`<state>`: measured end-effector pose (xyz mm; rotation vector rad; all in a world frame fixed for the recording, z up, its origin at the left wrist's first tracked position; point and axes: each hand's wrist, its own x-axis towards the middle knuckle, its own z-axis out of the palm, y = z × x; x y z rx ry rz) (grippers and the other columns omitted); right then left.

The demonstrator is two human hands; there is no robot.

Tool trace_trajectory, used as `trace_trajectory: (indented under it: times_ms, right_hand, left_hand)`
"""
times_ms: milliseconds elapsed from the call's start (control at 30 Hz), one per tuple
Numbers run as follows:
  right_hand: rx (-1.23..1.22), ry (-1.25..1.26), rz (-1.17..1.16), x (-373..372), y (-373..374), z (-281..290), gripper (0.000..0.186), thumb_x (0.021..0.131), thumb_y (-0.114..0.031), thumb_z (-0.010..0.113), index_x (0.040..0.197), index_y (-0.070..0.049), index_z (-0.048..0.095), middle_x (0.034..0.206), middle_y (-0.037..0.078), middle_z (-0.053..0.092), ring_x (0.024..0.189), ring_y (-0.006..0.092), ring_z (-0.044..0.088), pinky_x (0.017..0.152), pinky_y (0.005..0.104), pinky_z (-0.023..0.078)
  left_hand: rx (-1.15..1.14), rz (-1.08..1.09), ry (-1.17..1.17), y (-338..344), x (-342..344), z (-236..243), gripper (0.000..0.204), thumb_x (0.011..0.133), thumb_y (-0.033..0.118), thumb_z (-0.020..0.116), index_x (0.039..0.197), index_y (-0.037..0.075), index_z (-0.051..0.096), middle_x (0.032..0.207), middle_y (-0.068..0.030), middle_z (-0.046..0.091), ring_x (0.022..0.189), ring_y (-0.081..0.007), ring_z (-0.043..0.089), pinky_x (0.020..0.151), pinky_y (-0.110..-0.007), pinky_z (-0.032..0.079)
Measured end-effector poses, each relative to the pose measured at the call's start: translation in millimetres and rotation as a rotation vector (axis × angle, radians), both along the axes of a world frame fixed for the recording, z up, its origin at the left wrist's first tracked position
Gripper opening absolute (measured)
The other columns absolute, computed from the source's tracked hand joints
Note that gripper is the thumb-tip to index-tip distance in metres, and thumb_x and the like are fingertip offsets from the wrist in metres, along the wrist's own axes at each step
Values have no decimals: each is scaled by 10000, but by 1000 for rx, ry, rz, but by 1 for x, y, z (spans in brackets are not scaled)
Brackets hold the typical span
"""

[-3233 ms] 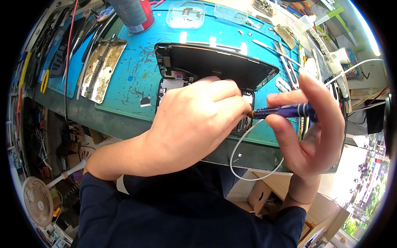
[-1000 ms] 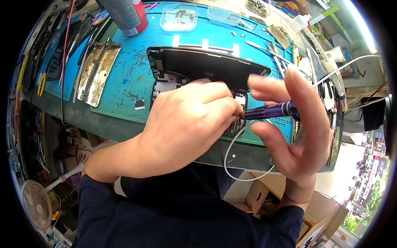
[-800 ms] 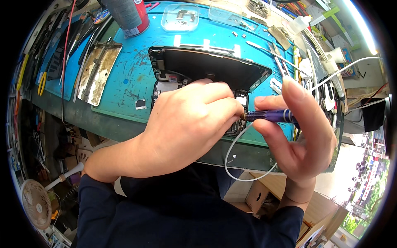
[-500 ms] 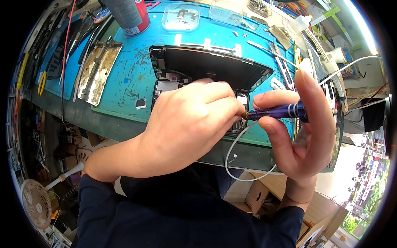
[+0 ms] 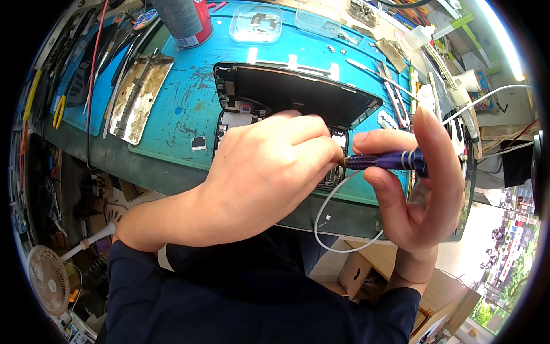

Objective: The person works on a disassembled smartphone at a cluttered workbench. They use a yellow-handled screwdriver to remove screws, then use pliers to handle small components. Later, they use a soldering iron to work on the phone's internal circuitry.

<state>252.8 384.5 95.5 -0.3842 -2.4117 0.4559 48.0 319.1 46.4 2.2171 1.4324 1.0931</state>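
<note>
An opened phone (image 5: 232, 119) lies on the blue mat, its dark screen (image 5: 292, 92) raised on the far side. My left hand (image 5: 269, 163) covers much of the phone body, its fingers bent and closed. Whatever those fingertips hold is hidden behind the hand. In my right hand (image 5: 429, 195) is a purple screwdriver (image 5: 381, 161), lying nearly level between the thumb and fingers. The screwdriver's brass-coloured front end meets the left fingertips; its bit is out of sight. A small dark metal plate (image 5: 199, 143) rests on the mat left of the phone.
Clear plastic boxes (image 5: 255, 24) with small parts and a grey-red can (image 5: 184, 23) stand at the back. A stained metal holder (image 5: 140, 97) lies at left, tweezers (image 5: 395, 94) at right. A white cable (image 5: 318, 221) loops over the bench's near edge.
The bench scene has shifted slightly right and down in the picture. Both hands keep nearly the same pose, with the screwdriver still at the left fingertips.
</note>
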Motion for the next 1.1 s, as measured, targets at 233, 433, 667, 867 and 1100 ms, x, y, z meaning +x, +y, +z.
trace_trajectory:
  times_ms: [233,433,667,867,1100]
  right_hand:
    - [-13,-24,-26,-4,-7,4,672,928,-31,753,1502,61,415,975,230,743,905,275,734,827,352,577]
    - [-74,19,12,-1,-4,1,630,907,-2,762,1462,46,469,985,236,750,925,300,750,847,379,581]
    - [-106,95,-68,0,-12,-3,568,895,-10,776,1408,30,536,964,239,759,904,300,759,860,383,582]
    - [-88,6,-18,-4,-7,0,636,930,-20,737,1489,20,436,1015,237,752,935,302,750,868,385,577]
    - [-96,-43,23,3,-1,2,618,989,-59,675,1520,40,373,1010,232,749,944,296,743,875,383,569]
  left_hand:
    - [22,7,6,0,0,0,189,784,42,789,960,60,722,904,-82,701,805,-315,673,667,-400,550]
    - [37,13,5,0,0,0,183,768,37,793,930,52,710,886,-86,693,787,-320,666,660,-409,549]
    - [132,32,31,2,1,-6,84,829,115,728,898,79,695,845,-23,617,793,-227,656,603,-356,540]
    - [-3,12,43,-1,-1,2,181,756,54,808,908,52,709,922,-91,716,838,-322,696,692,-403,567]
    - [5,-8,-1,0,-1,0,230,777,32,796,992,62,723,947,-93,714,846,-321,692,709,-401,564]
